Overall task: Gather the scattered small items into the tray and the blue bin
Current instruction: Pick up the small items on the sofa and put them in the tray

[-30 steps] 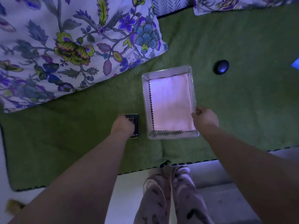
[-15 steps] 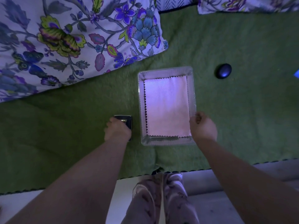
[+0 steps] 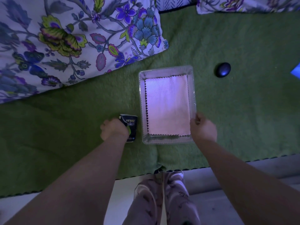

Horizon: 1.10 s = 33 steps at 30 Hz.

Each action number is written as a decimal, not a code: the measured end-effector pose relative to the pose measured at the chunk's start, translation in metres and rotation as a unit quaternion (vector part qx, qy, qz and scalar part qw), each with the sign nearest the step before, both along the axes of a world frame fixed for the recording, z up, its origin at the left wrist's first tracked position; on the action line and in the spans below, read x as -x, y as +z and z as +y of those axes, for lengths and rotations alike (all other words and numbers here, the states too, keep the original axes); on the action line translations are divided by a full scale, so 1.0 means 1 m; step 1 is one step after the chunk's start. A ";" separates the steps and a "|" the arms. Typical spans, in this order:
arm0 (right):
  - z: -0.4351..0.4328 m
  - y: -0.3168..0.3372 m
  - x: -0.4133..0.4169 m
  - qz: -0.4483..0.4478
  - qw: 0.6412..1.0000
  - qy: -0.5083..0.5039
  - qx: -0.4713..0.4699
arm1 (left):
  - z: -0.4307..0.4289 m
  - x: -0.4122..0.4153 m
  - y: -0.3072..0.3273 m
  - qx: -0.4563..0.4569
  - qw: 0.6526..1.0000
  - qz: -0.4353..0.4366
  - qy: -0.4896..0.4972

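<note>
A clear ribbed tray (image 3: 192, 88) lies on the green blanket, lined with a pale pink cloth (image 3: 167, 104). My right hand (image 3: 203, 128) grips the tray's right rim near its front corner. Just left of the tray lies a small dark pack (image 3: 130, 124) with white lettering. My left hand (image 3: 113, 129) curls over the pack's left side and holds it. A dark round pebble-like item (image 3: 222, 70) rests on the blanket to the right of the tray's far end. A sliver of something bright blue (image 3: 296, 71) shows at the right edge.
The green blanket (image 3: 243, 111) covers the bed. A floral pillow (image 3: 65, 38) fills the upper left and another floral pillow (image 3: 243, 4) lies at the top right. The bed's front edge runs below the tray, with my legs (image 3: 162, 200) and the floor beyond it.
The view has shifted slightly. My left hand has slid leftward on the dark pack, uncovering more of its top. My right hand stays on the tray's rim.
</note>
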State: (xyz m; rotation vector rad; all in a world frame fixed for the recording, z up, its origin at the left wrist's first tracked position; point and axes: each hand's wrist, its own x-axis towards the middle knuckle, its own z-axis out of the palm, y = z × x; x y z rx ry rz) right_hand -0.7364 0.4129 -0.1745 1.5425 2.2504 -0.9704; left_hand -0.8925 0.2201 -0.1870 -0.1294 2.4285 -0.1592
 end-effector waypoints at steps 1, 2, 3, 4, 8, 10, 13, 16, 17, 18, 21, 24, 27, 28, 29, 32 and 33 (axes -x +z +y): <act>-0.001 0.001 0.000 -0.004 1.000 -0.001 0.007 | -0.001 0.000 0.003 -0.017 1.000 -0.002 0.006; -0.002 0.003 0.001 -0.009 1.000 -0.003 0.015 | -0.001 0.000 0.008 -0.037 0.999 -0.002 0.016; -0.003 0.006 0.002 -0.014 1.000 -0.004 0.020 | -0.002 0.000 0.016 -0.056 0.998 0.000 0.030; -0.003 0.008 0.002 -0.020 1.000 -0.003 0.024 | -0.001 0.000 0.022 -0.071 0.996 0.008 0.044; -0.008 0.028 0.002 -0.032 0.999 0.002 0.031 | -0.004 0.007 0.056 -0.113 0.988 0.079 0.071; -0.010 0.038 0.001 -0.038 0.999 0.002 0.034 | -0.004 0.011 0.074 -0.146 0.981 0.100 0.075; -0.015 0.058 0.000 -0.045 0.998 0.001 0.042 | 0.000 0.014 0.107 -0.191 0.972 0.124 0.065; -0.021 0.084 0.001 -0.024 0.998 0.014 0.048 | 0.008 0.010 0.135 -0.225 0.968 0.108 0.036; -0.022 0.089 0.003 -0.018 0.998 0.017 0.052 | 0.012 0.008 0.139 -0.232 0.968 0.093 0.024; -0.024 0.098 0.004 -0.008 0.998 0.014 0.056 | 0.015 0.005 0.146 -0.236 0.968 0.080 0.008; -0.031 0.119 0.007 0.025 0.998 0.007 0.064 | 0.022 -0.002 0.161 -0.233 0.970 0.037 -0.057; -0.039 0.140 0.009 0.055 0.996 0.011 0.063 | 0.027 -0.011 0.174 -0.215 0.970 0.010 -0.117; -0.049 0.160 0.009 0.090 0.994 0.005 0.064 | 0.030 -0.018 0.186 -0.177 0.972 0.012 -0.156; -0.052 0.163 0.009 0.098 0.993 -0.001 0.065 | 0.030 -0.019 0.187 -0.164 0.972 0.012 -0.167; -0.054 0.167 0.008 0.103 0.993 -0.006 0.063 | 0.030 -0.020 0.189 -0.151 0.972 0.012 -0.181; -0.058 0.172 0.002 0.099 0.993 -0.018 0.053 | 0.031 -0.020 0.198 -0.116 0.969 0.018 -0.219; -0.057 0.173 0.000 0.096 0.994 -0.019 0.052 | 0.031 -0.020 0.202 -0.111 0.966 0.025 -0.230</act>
